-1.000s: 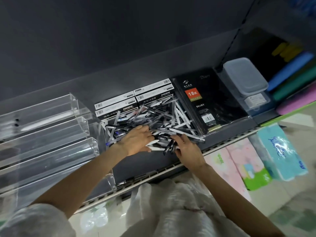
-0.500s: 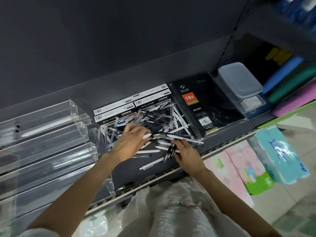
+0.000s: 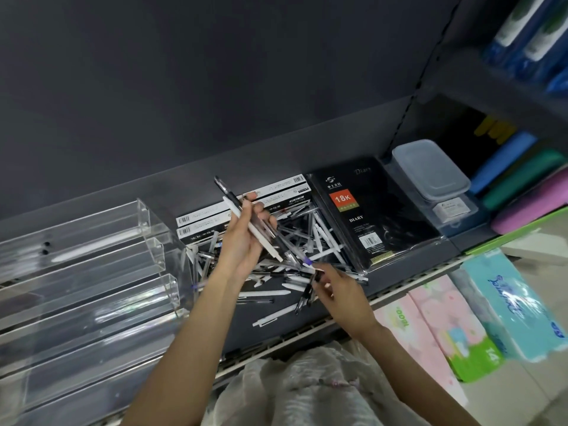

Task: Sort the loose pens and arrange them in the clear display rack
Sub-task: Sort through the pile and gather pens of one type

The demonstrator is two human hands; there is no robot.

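A pile of loose pens [image 3: 310,241], white, clear and black, lies on the dark shelf [image 3: 276,327]. My left hand [image 3: 242,241] is raised above the pile, palm up, and grips a bundle of pens [image 3: 246,216] that slants up to the left. My right hand [image 3: 341,290] is low at the pile's front right, its fingers pinched on several black and clear pens [image 3: 309,290]. The clear display rack [image 3: 86,287] with stepped troughs stands to the left; its upper trough holds one white pen [image 3: 92,249].
Black-and-white pen boxes [image 3: 267,195] sit behind the pile. A black diary [image 3: 365,210] lies to the right, then a lidded plastic box [image 3: 430,170] and coloured cases [image 3: 519,176]. Tissue packs [image 3: 504,305] fill the lower shelf. A white garment [image 3: 307,388] is below.
My left hand has lifted off the pile and turned palm up with a bundle of pens in it. My right hand stays at the pile's front, still pinching pens.
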